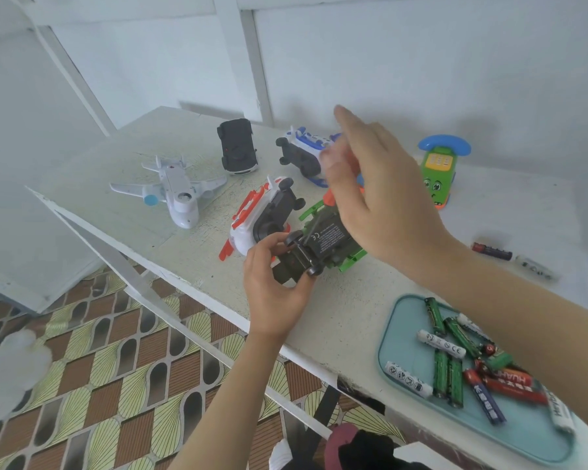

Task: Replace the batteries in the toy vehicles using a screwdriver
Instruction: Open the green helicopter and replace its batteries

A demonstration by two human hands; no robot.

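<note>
A green toy vehicle point(326, 239) lies upside down near the table's front edge, its black underside with a printed label facing up. My left hand point(275, 286) grips its near end by the wheels. My right hand point(381, 198) hovers blurred above the toy's far end; its fingers are bent and I cannot tell whether they hold anything. An orange part point(330, 197) shows just under that hand. No screwdriver is plainly visible. A teal tray point(401, 337) at the front right holds several green, white, red and blue batteries point(455, 361).
Other toys lie on the white table point(197, 252): an orange-and-white vehicle point(262, 218) touching the green one, a white airplane point(175, 191), a black car point(237, 147), a blue-and-white vehicle point(302, 150), a green toy phone point(438, 171). Two loose batteries point(493, 251) lie at right.
</note>
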